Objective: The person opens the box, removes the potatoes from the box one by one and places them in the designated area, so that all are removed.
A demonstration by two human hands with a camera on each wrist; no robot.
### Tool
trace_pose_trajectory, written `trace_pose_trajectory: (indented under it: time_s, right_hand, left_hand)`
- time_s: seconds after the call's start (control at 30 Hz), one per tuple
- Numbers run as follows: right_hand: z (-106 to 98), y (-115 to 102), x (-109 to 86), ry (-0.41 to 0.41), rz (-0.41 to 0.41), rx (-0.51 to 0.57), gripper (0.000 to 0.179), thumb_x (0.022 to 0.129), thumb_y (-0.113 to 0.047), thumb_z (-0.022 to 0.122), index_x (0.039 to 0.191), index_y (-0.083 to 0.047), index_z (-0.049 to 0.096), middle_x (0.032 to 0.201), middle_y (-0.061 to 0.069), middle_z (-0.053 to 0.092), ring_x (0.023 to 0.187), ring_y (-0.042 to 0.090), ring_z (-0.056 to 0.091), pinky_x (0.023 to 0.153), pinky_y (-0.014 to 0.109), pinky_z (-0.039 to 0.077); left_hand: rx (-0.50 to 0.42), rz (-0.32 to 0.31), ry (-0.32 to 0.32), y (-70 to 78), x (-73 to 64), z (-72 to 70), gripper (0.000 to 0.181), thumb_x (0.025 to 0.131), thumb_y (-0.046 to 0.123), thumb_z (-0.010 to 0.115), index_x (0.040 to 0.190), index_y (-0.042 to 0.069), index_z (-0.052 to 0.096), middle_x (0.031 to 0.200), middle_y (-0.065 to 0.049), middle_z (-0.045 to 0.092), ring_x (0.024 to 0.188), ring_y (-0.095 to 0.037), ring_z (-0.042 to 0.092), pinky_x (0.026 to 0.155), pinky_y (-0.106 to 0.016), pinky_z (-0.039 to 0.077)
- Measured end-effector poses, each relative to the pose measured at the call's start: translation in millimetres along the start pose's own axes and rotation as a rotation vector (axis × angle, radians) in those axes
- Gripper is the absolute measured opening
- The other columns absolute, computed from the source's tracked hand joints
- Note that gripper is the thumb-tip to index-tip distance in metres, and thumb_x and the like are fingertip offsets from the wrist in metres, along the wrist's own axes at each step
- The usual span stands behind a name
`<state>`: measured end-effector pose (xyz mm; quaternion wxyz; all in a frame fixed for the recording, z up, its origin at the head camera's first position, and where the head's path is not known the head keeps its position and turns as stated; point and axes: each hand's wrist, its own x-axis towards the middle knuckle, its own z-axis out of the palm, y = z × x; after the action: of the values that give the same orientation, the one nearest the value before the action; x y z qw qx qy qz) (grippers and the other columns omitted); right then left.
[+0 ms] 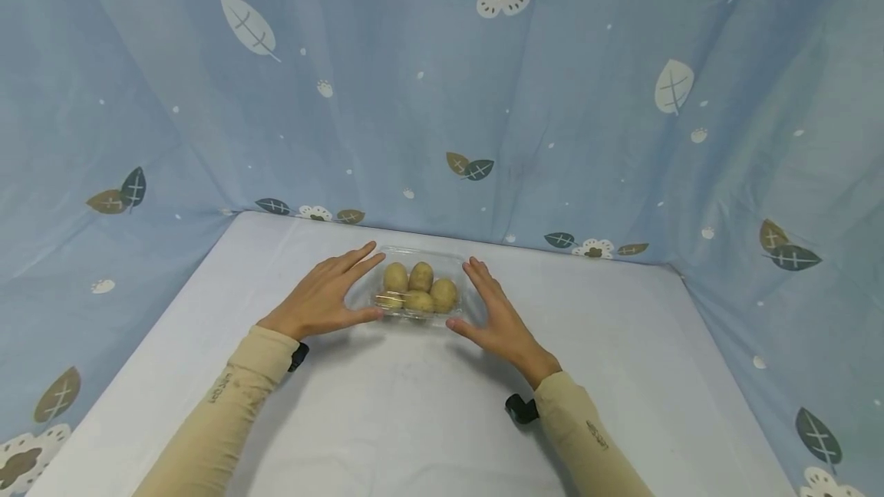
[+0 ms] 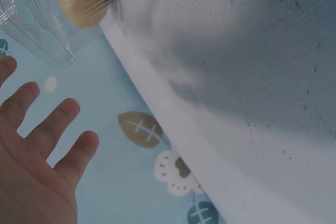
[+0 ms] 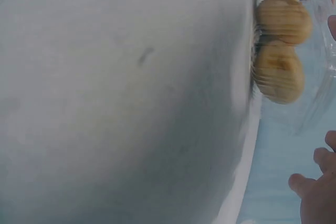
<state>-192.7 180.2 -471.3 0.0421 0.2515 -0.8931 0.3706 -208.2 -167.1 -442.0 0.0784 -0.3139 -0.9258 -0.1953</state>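
Observation:
A clear plastic box (image 1: 423, 253) stands near the far edge of the table, holding several small yellow-brown potatoes (image 1: 444, 294). At its left side is my left hand (image 1: 324, 296), thumb and fingers spread. My right hand (image 1: 499, 320) mirrors it at the right side, thumb apart from the fingers. In the left wrist view, the left fingers (image 2: 55, 124) are extended with a gap between them and the box (image 2: 42, 19). From the right wrist, potatoes (image 3: 283, 22) show through the ribbed wall, and the right fingertips (image 3: 300, 183) lie apart from it.
A white cloth covers the table (image 1: 407, 405). Behind it and along both sides hangs a blue curtain (image 1: 387, 98) printed with leaves and flowers. Beige sleeves (image 1: 221, 413) cover both forearms, and a small black device (image 1: 521, 409) sits at the right wrist.

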Motion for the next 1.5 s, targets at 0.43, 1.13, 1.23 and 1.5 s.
trace_pose_trajectory:
  time_s: [0.43, 1.13, 1.23, 1.5]
  right_hand:
    - [4, 1, 6.9, -0.023, -0.033, 0.013, 0.095, 0.089, -0.042, 0.078, 0.163, -0.025, 0.022, 0.17, -0.002, 0.013, 0.155, 0.019, 0.014, 0.12, 0.056, 0.024]
    - [3, 4, 8.1, -0.041, -0.08, 0.008, 0.088, 0.089, -0.041, 0.079, 0.16, -0.016, 0.033, 0.168, 0.003, 0.023, 0.153, 0.018, 0.022, 0.119, 0.049, 0.031]
    - [2, 3, 7.7, -0.045, -0.077, 0.004, 0.088, 0.09, -0.041, 0.078, 0.16, -0.017, 0.033, 0.167, 0.005, 0.024, 0.152, 0.018, 0.023, 0.119, 0.049, 0.031]
    - [3, 2, 5.3, -0.025, -0.088, -0.061, 0.085, 0.09, -0.039, 0.077, 0.16, -0.016, 0.034, 0.166, 0.004, 0.027, 0.15, 0.019, 0.028, 0.116, 0.046, 0.036]
  left_hand:
    - [-0.003, 0.013, 0.004, -2.9, 2.4, 6.9, 0.09, 0.088, 0.066, 0.067, 0.159, 0.021, 0.036, 0.166, -0.004, 0.029, 0.147, -0.032, 0.035, 0.115, -0.057, 0.031]
    - [-0.04, 0.024, 0.014, -4.0, 2.7, 12.2, 0.083, 0.088, 0.063, 0.069, 0.155, 0.02, 0.045, 0.164, -0.001, 0.032, 0.145, -0.028, 0.039, 0.113, -0.056, 0.035]
    - [-0.045, 0.033, 0.026, -5.1, 2.8, 14.2, 0.083, 0.087, 0.061, 0.072, 0.154, 0.019, 0.046, 0.164, -0.003, 0.034, 0.144, -0.029, 0.041, 0.112, -0.056, 0.036]
    - [-0.052, 0.031, 0.041, -6.5, 4.9, 11.7, 0.083, 0.084, 0.059, 0.076, 0.152, 0.02, 0.05, 0.161, -0.001, 0.038, 0.141, -0.029, 0.045, 0.112, -0.057, 0.036]
